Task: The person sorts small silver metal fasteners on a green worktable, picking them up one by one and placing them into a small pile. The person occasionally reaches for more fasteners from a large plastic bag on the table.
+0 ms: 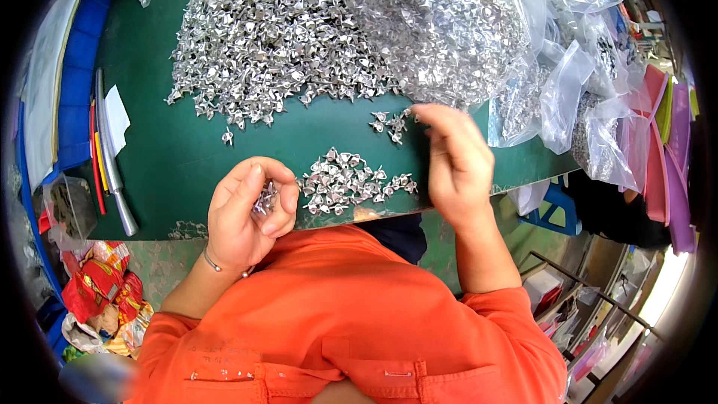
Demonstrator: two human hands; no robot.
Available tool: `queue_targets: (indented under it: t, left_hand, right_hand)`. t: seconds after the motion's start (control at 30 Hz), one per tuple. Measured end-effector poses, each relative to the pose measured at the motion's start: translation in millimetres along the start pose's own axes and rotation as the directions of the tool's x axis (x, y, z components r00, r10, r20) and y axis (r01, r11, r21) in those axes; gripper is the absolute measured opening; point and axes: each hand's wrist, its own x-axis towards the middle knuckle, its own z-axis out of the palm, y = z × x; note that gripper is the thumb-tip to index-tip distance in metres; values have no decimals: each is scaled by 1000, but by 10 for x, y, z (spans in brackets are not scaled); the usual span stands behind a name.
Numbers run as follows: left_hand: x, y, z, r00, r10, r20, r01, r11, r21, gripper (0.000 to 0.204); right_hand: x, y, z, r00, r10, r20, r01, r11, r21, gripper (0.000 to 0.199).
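Observation:
My left hand is curled at the table's near edge, its fingers closed round several small silvery metal pieces that show in the palm. Over the right part of the green table, my right hand is loosely bent, index finger stretched toward a little cluster of the same pieces. Its fingertips are beside that cluster; I see nothing held in it, though the palm is partly hidden. Between my hands, close to the edge, lies a small heap of pieces.
A large pile of metal pieces covers the table's far side, its right part under clear plastic. More filled clear bags stand at right. At left are a blue bin, coloured rods and a grey metal tube.

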Motion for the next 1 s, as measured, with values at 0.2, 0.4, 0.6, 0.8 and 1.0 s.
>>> queue_targets:
  t: [0.2,0.4,0.6,0.8,1.0]
  left_hand:
    - [4,-2,22,1000,12,-19,-12,1000,-10,36]
    - [-4,-4,28,999,37,-23,-37,999,-21,35]
    - [5,-28,15,999,33,-32,-33,999,1,36]
    - [4,-22,15,998,44,-43,-44,999,-3,35]
    - [4,-36,10,999,42,-34,-42,999,-9,34]
  right_hand:
    - [34,-26,-45,994,-110,-18,109,994,-11,19]
    - [-62,-39,18,1000,-7,-27,9,998,62,17]
    - [-17,-1,83,990,-136,24,135,990,46,19]
    - [-14,10,36,970,-213,116,212,977,22,19]
    - [-27,9,-52,984,-148,102,132,980,146,19]
